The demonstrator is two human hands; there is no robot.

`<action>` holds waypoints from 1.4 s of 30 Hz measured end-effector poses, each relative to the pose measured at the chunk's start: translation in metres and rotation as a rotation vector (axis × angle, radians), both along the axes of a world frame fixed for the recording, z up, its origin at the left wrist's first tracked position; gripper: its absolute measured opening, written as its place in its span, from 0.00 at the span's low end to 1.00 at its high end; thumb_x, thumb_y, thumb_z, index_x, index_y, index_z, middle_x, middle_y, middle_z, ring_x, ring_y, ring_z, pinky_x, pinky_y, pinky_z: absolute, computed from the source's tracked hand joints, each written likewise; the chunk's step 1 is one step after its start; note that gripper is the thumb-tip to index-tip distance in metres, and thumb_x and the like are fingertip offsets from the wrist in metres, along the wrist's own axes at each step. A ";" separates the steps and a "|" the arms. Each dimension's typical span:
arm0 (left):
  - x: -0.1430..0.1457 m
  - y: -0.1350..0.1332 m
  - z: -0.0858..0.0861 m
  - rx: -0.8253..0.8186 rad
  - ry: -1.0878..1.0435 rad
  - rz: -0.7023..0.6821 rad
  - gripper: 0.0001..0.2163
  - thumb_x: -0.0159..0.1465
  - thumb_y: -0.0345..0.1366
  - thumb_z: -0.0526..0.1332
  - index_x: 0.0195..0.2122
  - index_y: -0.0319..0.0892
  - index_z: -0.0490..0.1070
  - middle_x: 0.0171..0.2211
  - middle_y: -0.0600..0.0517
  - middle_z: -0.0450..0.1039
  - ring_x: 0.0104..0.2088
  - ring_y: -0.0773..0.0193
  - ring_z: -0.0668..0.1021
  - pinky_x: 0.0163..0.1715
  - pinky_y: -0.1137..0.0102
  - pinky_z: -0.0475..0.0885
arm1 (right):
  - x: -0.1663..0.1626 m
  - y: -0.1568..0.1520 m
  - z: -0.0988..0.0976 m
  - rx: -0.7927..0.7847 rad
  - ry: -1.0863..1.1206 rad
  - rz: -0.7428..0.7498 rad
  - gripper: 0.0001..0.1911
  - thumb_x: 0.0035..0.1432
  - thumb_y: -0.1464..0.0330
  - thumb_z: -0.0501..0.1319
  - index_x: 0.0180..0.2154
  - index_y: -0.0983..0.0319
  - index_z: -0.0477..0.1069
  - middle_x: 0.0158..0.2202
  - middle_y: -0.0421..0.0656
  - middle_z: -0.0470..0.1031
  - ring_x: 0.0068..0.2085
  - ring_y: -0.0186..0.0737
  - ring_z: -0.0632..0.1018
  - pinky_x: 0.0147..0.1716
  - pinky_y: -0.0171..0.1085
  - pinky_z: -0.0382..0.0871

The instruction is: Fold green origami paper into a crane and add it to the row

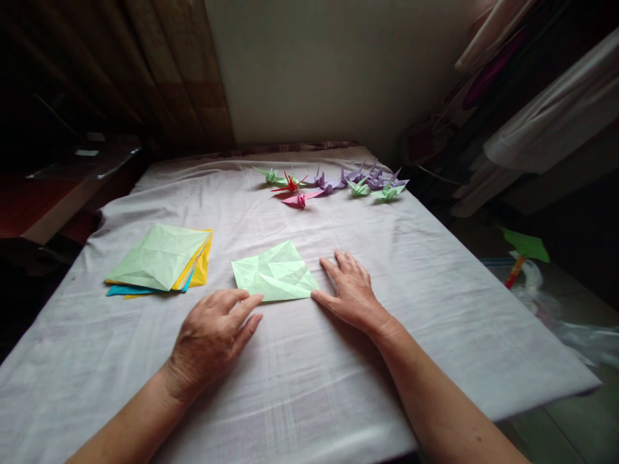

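A light green sheet of origami paper (275,274), marked with crossing creases, lies on the cloth in front of me. My left hand (213,335) is at its near left corner, fingers extended and slightly apart, with the index fingertip at the paper's edge. On the other side my right hand (351,287) rests with its fingers spread, the thumb touching the near right corner. Neither hand grips the sheet. To the left sits a stack of creased paper (157,258), pale green on top with yellow and blue sheets showing underneath.
Along the table's far side stand several folded paper cranes, among them a red crane (291,184), a pink crane (300,200) and a green crane (388,192). A wrinkled white cloth (459,322) covers the table. Clothes (556,116) hang at the right.
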State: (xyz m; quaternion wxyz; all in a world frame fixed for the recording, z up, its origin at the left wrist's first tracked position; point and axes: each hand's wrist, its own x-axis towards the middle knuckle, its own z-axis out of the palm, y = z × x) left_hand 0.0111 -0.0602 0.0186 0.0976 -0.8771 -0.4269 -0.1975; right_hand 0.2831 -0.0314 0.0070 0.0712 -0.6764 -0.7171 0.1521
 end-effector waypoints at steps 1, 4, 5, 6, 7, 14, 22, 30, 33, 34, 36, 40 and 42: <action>0.010 -0.003 0.000 -0.022 0.021 -0.011 0.16 0.71 0.42 0.52 0.53 0.43 0.73 0.42 0.46 0.78 0.40 0.54 0.78 0.40 0.60 0.73 | 0.000 -0.001 0.000 0.003 -0.002 0.005 0.39 0.57 0.55 0.65 0.65 0.62 0.60 0.70 0.58 0.48 0.70 0.62 0.49 0.66 0.55 0.45; 0.035 -0.007 -0.003 -0.102 0.100 0.027 0.19 0.68 0.45 0.58 0.57 0.44 0.71 0.45 0.45 0.76 0.43 0.52 0.77 0.41 0.59 0.72 | -0.001 -0.003 -0.001 0.033 0.005 0.031 0.36 0.58 0.56 0.64 0.64 0.61 0.62 0.70 0.58 0.50 0.70 0.63 0.50 0.65 0.58 0.46; 0.040 -0.008 -0.004 -0.121 0.122 0.051 0.20 0.67 0.45 0.60 0.57 0.44 0.71 0.47 0.44 0.76 0.44 0.51 0.77 0.42 0.59 0.72 | -0.001 -0.003 -0.002 0.051 0.016 0.041 0.34 0.58 0.56 0.64 0.63 0.60 0.64 0.69 0.58 0.52 0.69 0.63 0.51 0.65 0.59 0.46; 0.043 -0.008 -0.005 -0.136 0.141 0.074 0.20 0.65 0.46 0.62 0.56 0.44 0.72 0.48 0.43 0.75 0.45 0.50 0.77 0.43 0.58 0.72 | -0.001 -0.004 -0.002 0.071 0.030 0.048 0.31 0.59 0.56 0.64 0.62 0.59 0.66 0.69 0.57 0.53 0.69 0.64 0.52 0.64 0.60 0.47; 0.045 -0.008 -0.006 -0.145 0.156 0.093 0.21 0.64 0.47 0.63 0.56 0.44 0.72 0.49 0.43 0.75 0.46 0.49 0.76 0.45 0.57 0.71 | -0.001 -0.004 -0.003 0.088 0.048 0.054 0.29 0.59 0.57 0.64 0.60 0.57 0.68 0.68 0.55 0.55 0.69 0.64 0.53 0.63 0.61 0.47; 0.046 -0.007 -0.008 -0.176 0.189 0.107 0.24 0.63 0.48 0.64 0.58 0.43 0.71 0.53 0.39 0.72 0.52 0.45 0.74 0.52 0.53 0.68 | -0.001 -0.003 -0.008 0.180 0.250 0.078 0.16 0.60 0.67 0.61 0.51 0.57 0.75 0.62 0.50 0.68 0.66 0.58 0.62 0.62 0.65 0.49; 0.043 -0.002 -0.005 -0.183 0.217 0.068 0.22 0.65 0.48 0.62 0.58 0.44 0.71 0.52 0.40 0.73 0.51 0.47 0.74 0.52 0.54 0.67 | 0.001 0.001 -0.013 0.311 0.486 0.116 0.17 0.58 0.74 0.58 0.47 0.56 0.75 0.42 0.44 0.82 0.47 0.46 0.79 0.56 0.54 0.64; 0.033 0.005 -0.002 -0.186 0.200 0.008 0.21 0.67 0.49 0.59 0.58 0.48 0.70 0.53 0.43 0.73 0.54 0.49 0.74 0.60 0.47 0.57 | -0.005 -0.006 -0.010 0.239 0.600 0.175 0.14 0.58 0.73 0.59 0.46 0.56 0.75 0.38 0.41 0.83 0.43 0.43 0.80 0.55 0.53 0.63; 0.036 0.000 -0.004 -0.173 0.184 0.016 0.20 0.67 0.51 0.58 0.58 0.51 0.70 0.56 0.43 0.72 0.57 0.47 0.72 0.60 0.45 0.56 | -0.010 -0.010 -0.012 0.257 0.614 0.271 0.13 0.58 0.75 0.59 0.43 0.56 0.75 0.41 0.41 0.82 0.45 0.42 0.80 0.57 0.51 0.61; 0.038 -0.003 -0.005 -0.166 0.175 0.019 0.20 0.67 0.51 0.58 0.58 0.52 0.70 0.57 0.44 0.71 0.58 0.46 0.71 0.60 0.45 0.56 | -0.011 -0.010 -0.012 0.263 0.607 0.295 0.14 0.58 0.75 0.58 0.43 0.56 0.75 0.42 0.41 0.82 0.45 0.42 0.80 0.57 0.51 0.61; 0.044 -0.008 -0.008 -0.167 0.158 0.023 0.21 0.66 0.51 0.58 0.59 0.54 0.69 0.58 0.45 0.71 0.58 0.46 0.71 0.60 0.46 0.57 | -0.011 -0.010 -0.014 0.272 0.587 0.319 0.15 0.57 0.77 0.58 0.44 0.57 0.75 0.42 0.42 0.82 0.45 0.41 0.80 0.57 0.50 0.62; 0.052 -0.012 -0.012 -0.212 0.142 0.016 0.22 0.65 0.51 0.60 0.58 0.52 0.70 0.58 0.45 0.71 0.58 0.45 0.71 0.59 0.48 0.60 | -0.005 -0.006 -0.018 0.315 0.504 0.306 0.21 0.55 0.79 0.57 0.47 0.58 0.75 0.43 0.44 0.81 0.46 0.43 0.79 0.52 0.46 0.68; 0.050 -0.012 -0.013 -0.229 0.137 -0.007 0.21 0.65 0.50 0.61 0.57 0.51 0.70 0.59 0.44 0.70 0.59 0.44 0.70 0.59 0.47 0.60 | -0.002 -0.004 -0.020 0.349 0.429 0.288 0.24 0.52 0.80 0.56 0.50 0.59 0.74 0.48 0.46 0.79 0.50 0.45 0.77 0.52 0.46 0.70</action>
